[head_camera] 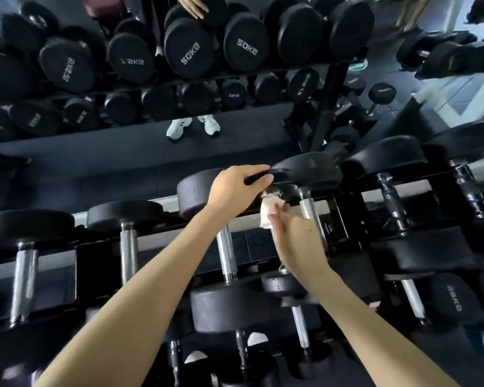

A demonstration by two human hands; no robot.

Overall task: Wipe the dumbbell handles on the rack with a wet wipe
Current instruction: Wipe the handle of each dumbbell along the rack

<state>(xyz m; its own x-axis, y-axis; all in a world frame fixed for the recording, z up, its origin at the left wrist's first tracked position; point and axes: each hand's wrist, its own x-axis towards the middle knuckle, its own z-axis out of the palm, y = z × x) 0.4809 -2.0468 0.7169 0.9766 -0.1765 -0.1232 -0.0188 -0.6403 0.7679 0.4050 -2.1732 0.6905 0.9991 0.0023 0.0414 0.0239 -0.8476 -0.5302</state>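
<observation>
From where I stand, the left hand closes fingers and thumb on the rim of a dumbbell head, seemingly to steady it on the rack, while the right hand pinches the wet wipe against the far end of a handle that lies mostly hidden beneath it.

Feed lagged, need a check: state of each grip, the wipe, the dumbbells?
Left grip: holds dumbbell head by its rim.
Right grip: pinches wet wipe.
Wet wipe: bunched, close under the left grip.
Knurled handle: racked, bare, untouched.
</observation>
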